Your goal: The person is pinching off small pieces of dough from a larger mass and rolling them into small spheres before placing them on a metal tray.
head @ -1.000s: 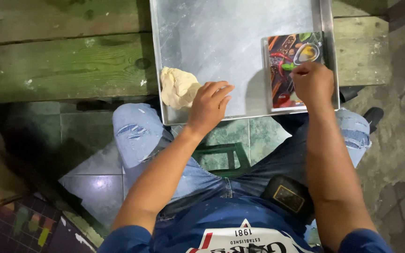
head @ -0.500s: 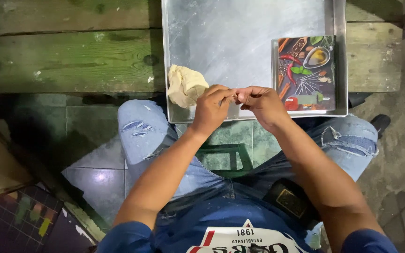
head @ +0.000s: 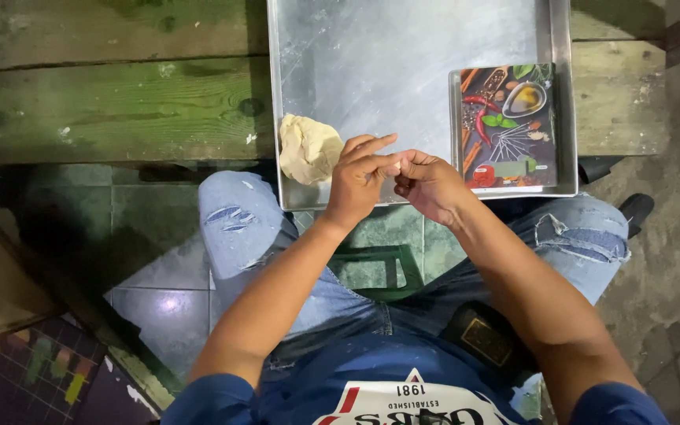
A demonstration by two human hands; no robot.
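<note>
Head view looks down on a seated person whose left hand [head: 358,177] and right hand [head: 426,182] meet fingertip to fingertip over the near edge of a metal tray [head: 403,55], pinching a small pale bit between them, too small to make out. A dough lump [head: 308,147] lies just left of the left hand, in the tray's near-left corner. A colourful printed board [head: 508,126] sits at the tray's right.

bare tray [head: 403,55] centre open, dough lump [head: 308,148] left, printed board [head: 509,126] right
</note>
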